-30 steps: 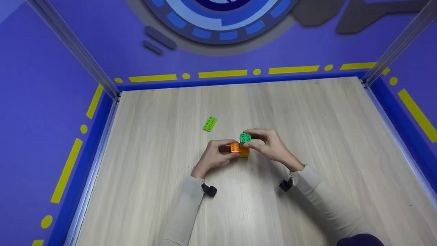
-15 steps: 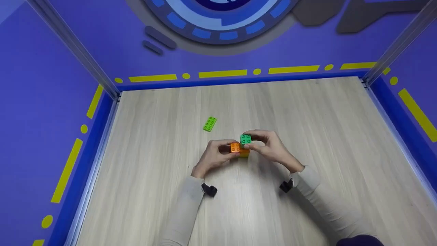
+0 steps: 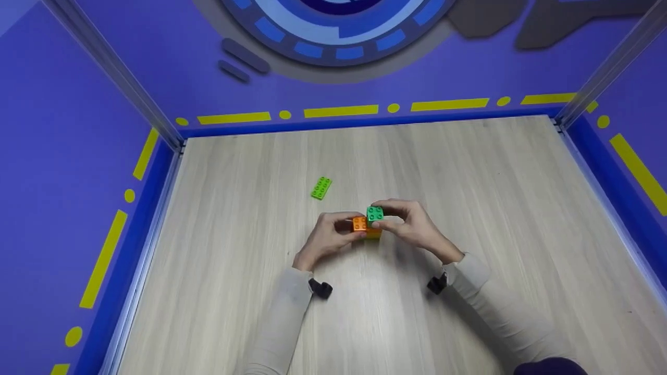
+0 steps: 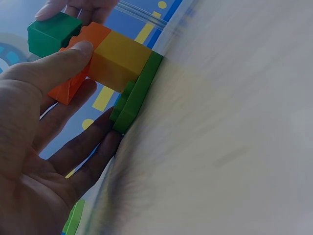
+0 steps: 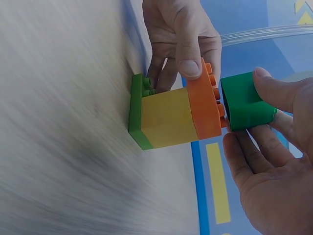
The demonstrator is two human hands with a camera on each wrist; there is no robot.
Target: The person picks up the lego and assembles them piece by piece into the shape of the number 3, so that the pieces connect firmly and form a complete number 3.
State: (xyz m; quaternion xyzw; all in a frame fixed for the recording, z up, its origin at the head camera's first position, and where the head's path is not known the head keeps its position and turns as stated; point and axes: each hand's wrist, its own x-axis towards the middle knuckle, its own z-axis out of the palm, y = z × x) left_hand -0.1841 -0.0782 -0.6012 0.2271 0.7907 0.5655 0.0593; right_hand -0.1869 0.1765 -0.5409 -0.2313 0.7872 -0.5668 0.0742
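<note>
My left hand (image 3: 329, 237) pinches the orange brick (image 5: 203, 105) between thumb and fingers, with its lower fingers beside the green base plate (image 5: 136, 115). That orange brick caps a yellow brick (image 5: 168, 118), which sits on one end of the base plate on the table. Between the thumb and fingers of my right hand (image 3: 416, 226) is a green brick (image 3: 374, 214) with studs on top. In the right wrist view it stands right over the orange brick's studs at the end above the yellow brick; whether it is seated cannot be told.
A loose lime-green plate (image 3: 321, 188) with several studs lies on the wooden table (image 3: 250, 208), beyond the left hand. Blue-purple panels (image 3: 333, 94) with yellow markings enclose the table at the back and both sides.
My right hand has lowered the green brick slightly toward the near side, onto or just over the orange brick. My left hand stays in place on the orange brick.
</note>
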